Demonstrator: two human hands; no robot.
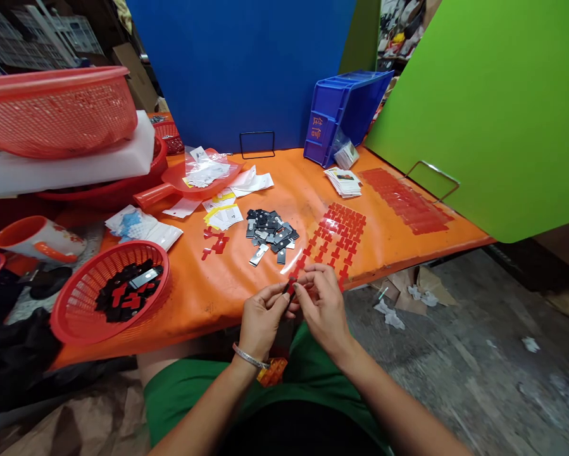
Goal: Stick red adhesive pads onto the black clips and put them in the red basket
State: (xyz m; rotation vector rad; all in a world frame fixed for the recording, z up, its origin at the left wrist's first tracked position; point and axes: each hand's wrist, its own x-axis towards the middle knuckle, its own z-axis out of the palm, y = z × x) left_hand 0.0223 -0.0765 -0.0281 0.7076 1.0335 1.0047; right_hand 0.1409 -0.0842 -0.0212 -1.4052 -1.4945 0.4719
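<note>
Between the fingertips of my left hand (261,322) is a small flat black piece (290,289), tilted, with a bit of red at its upper end. My right hand (326,309) pinches at that end with thumb and fingers closed; fingers partly hide the contact. Just beyond my hands, a sheet of red T-shaped stickers (334,237) lies on the table. Left of it is a loose pile of small black and silver flat pieces (269,231). A few loose red sticker bits (215,243) lie further left.
A red basket (157,285) at left holds black pieces, some with red on them. Behind are a mug (40,237), a red dustpan (170,183) with bagged cards, and stacked baskets (56,114). A blue crate (322,120), a card stack (343,183) and more red sheets (402,199) stand right.
</note>
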